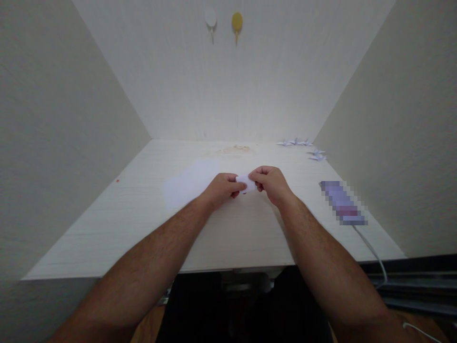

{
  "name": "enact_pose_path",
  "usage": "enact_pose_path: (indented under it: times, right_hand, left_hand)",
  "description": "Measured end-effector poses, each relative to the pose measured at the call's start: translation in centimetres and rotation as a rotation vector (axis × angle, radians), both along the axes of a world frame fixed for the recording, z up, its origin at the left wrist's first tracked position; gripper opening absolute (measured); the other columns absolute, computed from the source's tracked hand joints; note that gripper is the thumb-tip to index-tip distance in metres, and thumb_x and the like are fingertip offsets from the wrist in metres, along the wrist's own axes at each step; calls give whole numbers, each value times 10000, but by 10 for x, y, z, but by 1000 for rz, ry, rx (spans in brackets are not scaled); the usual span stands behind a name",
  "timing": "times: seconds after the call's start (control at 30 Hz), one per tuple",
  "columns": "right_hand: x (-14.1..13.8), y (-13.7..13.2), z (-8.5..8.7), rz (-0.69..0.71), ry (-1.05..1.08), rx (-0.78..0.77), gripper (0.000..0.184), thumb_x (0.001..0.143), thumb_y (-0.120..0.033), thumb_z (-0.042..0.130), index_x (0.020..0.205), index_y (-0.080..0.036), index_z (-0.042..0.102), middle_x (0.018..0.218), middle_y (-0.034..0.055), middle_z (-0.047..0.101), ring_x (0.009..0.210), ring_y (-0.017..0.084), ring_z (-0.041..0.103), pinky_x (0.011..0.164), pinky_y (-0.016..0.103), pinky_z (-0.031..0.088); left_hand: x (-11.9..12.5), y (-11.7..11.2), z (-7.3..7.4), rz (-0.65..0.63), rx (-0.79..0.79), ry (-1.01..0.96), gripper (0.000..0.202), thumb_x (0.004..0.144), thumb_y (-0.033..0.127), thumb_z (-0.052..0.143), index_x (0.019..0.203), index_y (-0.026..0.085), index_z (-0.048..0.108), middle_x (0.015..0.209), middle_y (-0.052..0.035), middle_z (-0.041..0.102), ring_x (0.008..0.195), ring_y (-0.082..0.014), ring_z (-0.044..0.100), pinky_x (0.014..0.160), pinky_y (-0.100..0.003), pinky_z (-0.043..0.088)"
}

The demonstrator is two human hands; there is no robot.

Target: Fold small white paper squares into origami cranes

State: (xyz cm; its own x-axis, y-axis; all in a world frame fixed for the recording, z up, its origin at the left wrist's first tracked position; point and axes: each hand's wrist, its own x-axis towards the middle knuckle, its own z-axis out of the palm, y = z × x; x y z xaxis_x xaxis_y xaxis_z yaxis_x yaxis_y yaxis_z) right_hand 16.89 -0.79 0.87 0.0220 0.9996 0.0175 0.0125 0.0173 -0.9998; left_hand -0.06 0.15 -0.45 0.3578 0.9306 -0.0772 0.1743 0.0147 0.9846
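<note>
A small white folded piece of paper (pixel 244 183) is held just above the middle of the pale wooden desk (pixel 117 224). My left hand (pixel 222 188) pinches its left end with the fingers curled in. My right hand (pixel 270 183) pinches its right end the same way. The two hands nearly touch each other. A sheet of white paper (pixel 187 185) lies flat on the desk just left of my left hand.
Several small folded paper figures (pixel 302 146) sit at the back right corner. A blurred flat device (pixel 342 202) with a white cable (pixel 371 250) lies at the right. Walls close in on three sides, with two hooks (pixel 223 21) on the back one.
</note>
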Motion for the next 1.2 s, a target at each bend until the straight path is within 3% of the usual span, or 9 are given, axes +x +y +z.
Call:
enact_pose_path:
  times: [0.17, 0.53, 0.77, 1.03, 1.2]
  right_hand:
    - [1, 0, -1, 47, -57, -14, 179, 651, -309, 688, 599, -164, 597, 462, -39, 510, 402, 74, 401, 397, 230, 285]
    - [1, 3, -5, 67, -197, 103, 192, 717, -337, 647, 663, -155, 615, 501, -52, 493, 455, 70, 386, 452, 222, 289]
    - [2, 1, 0, 136, -401, 73, 176, 774, -280, 614, 664, -144, 628, 577, -5, 582, 499, 77, 457, 481, 207, 331]
    - [2, 0, -4, 263, -339, 75, 99, 776, -240, 585, 706, -171, 572, 562, -36, 543, 474, 72, 445, 450, 189, 318]
    - [7, 1, -4, 270, -422, 111, 194, 758, -296, 602, 620, -160, 595, 526, -25, 538, 480, 80, 440, 464, 211, 304]
  left_hand:
    - [-2, 0, 3, 62, 79, 116, 210, 666, 331, 690, 606, 145, 612, 492, 18, 528, 446, -81, 413, 472, -238, 277]
    - [-1, -5, 15, 134, 160, 274, 210, 655, 347, 670, 593, 150, 629, 466, 36, 493, 436, -84, 383, 460, -242, 248]
    - [-3, -3, 16, 225, 166, 227, 201, 650, 322, 666, 567, 156, 588, 458, 41, 495, 436, -80, 377, 464, -234, 245]
    - [-6, 2, 12, 232, 173, 102, 234, 642, 324, 685, 529, 165, 555, 457, 30, 517, 449, -89, 411, 496, -241, 290]
    - [-7, 1, 14, 230, 180, 134, 217, 648, 316, 682, 545, 159, 574, 459, 36, 500, 456, -87, 403, 495, -239, 284]
